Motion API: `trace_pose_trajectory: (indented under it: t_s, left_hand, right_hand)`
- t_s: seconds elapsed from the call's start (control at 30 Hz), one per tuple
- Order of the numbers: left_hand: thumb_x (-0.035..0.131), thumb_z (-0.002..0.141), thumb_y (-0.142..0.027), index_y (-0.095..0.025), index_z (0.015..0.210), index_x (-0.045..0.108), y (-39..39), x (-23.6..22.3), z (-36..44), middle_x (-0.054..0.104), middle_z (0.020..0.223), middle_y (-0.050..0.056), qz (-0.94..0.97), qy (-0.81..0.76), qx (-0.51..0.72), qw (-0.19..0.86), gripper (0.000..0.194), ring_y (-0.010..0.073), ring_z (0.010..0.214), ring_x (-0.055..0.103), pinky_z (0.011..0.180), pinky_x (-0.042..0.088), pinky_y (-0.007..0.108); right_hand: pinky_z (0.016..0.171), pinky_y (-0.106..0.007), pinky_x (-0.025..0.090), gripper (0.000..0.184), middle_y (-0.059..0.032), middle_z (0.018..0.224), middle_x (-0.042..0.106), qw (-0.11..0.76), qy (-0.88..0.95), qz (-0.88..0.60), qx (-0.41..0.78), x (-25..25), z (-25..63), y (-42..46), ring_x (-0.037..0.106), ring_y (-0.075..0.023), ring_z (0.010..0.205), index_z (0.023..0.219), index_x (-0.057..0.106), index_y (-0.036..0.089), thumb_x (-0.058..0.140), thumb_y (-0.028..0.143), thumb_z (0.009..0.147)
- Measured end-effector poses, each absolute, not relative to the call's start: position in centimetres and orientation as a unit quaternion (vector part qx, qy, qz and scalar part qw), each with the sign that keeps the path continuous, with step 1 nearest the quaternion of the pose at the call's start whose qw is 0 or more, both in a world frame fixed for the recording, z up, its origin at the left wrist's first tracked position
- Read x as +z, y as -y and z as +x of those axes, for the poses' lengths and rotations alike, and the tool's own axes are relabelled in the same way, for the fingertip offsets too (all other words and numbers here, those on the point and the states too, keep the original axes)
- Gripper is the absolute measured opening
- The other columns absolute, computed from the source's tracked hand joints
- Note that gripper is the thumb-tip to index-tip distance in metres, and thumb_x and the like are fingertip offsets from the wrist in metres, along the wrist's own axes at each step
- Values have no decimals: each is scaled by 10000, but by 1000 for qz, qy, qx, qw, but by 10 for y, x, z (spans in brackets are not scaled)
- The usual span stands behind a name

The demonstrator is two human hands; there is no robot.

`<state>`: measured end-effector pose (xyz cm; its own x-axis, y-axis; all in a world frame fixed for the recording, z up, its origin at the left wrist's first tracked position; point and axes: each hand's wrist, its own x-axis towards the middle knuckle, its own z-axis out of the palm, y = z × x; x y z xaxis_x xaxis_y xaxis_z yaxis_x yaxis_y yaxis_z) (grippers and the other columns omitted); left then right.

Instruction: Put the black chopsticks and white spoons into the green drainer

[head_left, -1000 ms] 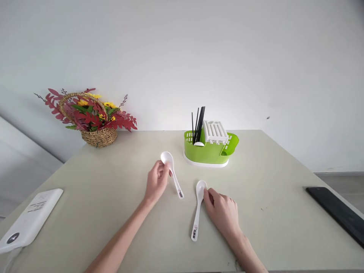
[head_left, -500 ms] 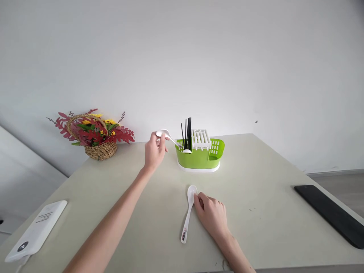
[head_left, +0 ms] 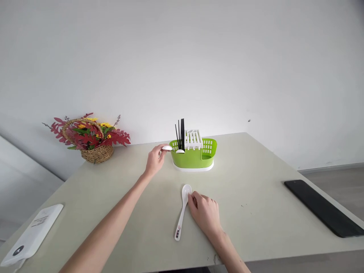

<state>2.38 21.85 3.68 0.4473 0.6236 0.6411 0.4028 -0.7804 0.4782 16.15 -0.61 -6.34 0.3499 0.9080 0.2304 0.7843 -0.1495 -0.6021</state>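
One white spoon [head_left: 167,148], rounded back up, pinched by left hand [head_left: 155,160]; right hand [head_left: 205,213], fingers curled, touches dark-marked spoon [head_left: 182,208], grip unclear.

Soft, dim light; edges stretched.

Left hand [head_left: 155,161] stretched forward, fingers pinched; right hand [head_left: 205,213] low, curled.

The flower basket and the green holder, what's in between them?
In the head view, the left hand is between the flower basket and the green holder, with a white spoon in its fingers.
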Motion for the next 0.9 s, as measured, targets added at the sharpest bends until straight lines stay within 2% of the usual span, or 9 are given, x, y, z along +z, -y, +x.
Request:
trace_pose_trajectory:
  t_s: [0.07,0.13,0.33,0.47,0.53,0.63,0.73,0.9]
  left_hand:
    - [492,1039,-300,-225,1085,711,-222,34,26,737,1086,70,856,-280,421,106,236,225,978,660,837,495,320]
    - [484,1045,-292,-228,1082,711,-226,31,28,700,1074,74,868,-262,410,99,239,230,993,640,895,494,345]
    - [441,1072,-328,-213,1084,676,-230,20,29,602,1045,87,873,-274,387,109,262,230,977,620,900,514,364]
    - [409,1092,-365,-231,1336,593,-217,-3,16,583,1095,90,850,-291,408,160,334,196,935,614,864,524,328]
    - [423,1088,-395,-227,1385,560,-208,-18,6,593,1094,88,821,-323,435,182,368,175,866,605,817,523,309]
    - [473,1061,-457,-213,1266,623,-197,-36,-8,622,1018,69,778,-379,440,239,352,153,762,583,692,489,270]
    - [504,1031,-522,-207,1116,673,-192,-45,-17,610,893,33,731,-410,426,340,367,128,647,527,570,411,240]
    - [545,992,-562,-191,972,678,-195,-48,-21,575,793,7,660,-406,451,443,395,108,578,449,529,348,233]
  right_hand:
    - [540,-254,191,387,26,585,573,332,561,-753,92,-63,161,6,442,-119,497,690,486,231,409,380,1038]
    - [535,-255,192,390,26,577,566,334,560,-752,91,-63,161,5,431,-119,490,684,478,231,409,384,1036]
    - [534,-252,199,398,26,577,564,338,558,-752,95,-65,161,6,428,-120,489,681,472,234,409,408,1034]
    - [539,-247,215,409,28,582,578,335,555,-755,103,-67,162,7,446,-125,493,688,473,238,405,439,1038]
    - [543,-242,230,414,33,587,590,332,553,-757,106,-67,163,8,464,-129,497,702,478,242,396,459,1044]
    - [550,-238,250,402,34,603,617,328,546,-764,108,-67,162,9,510,-140,512,740,506,251,396,490,1044]
    - [554,-243,252,383,32,613,635,309,537,-778,101,-65,159,8,548,-147,520,772,529,256,427,519,1030]
    - [564,-256,228,368,21,606,642,253,544,-796,78,-62,154,4,551,-148,512,750,523,248,442,484,1021]
